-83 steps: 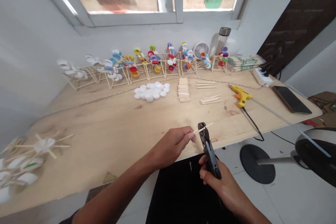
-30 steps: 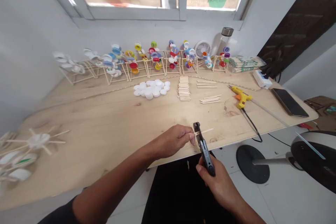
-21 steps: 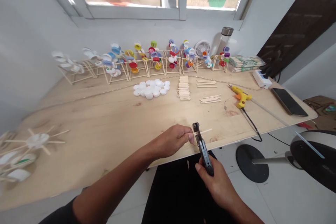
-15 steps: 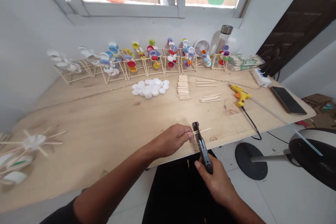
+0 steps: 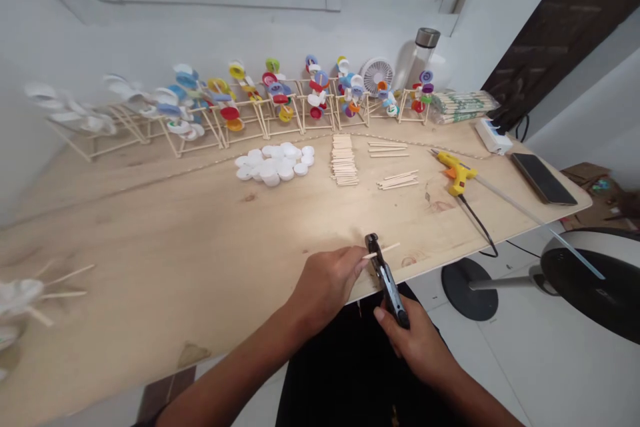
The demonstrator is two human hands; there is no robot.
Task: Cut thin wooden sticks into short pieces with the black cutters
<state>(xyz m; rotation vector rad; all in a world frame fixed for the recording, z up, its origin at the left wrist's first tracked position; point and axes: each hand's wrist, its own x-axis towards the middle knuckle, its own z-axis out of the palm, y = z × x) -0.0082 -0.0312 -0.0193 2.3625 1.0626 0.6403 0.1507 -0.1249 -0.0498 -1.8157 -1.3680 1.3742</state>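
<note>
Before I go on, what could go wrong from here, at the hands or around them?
1. The left hand holds the wooden stick with its fingers close to the head of the pliers in the right hand; a slip might pinch them.
2. The stick's far end sticks out unsupported past the pliers, so a snapped piece could fly off.
3. The cord of the yellow glue gun loops past the table edge; a snag might drag the gun.
</note>
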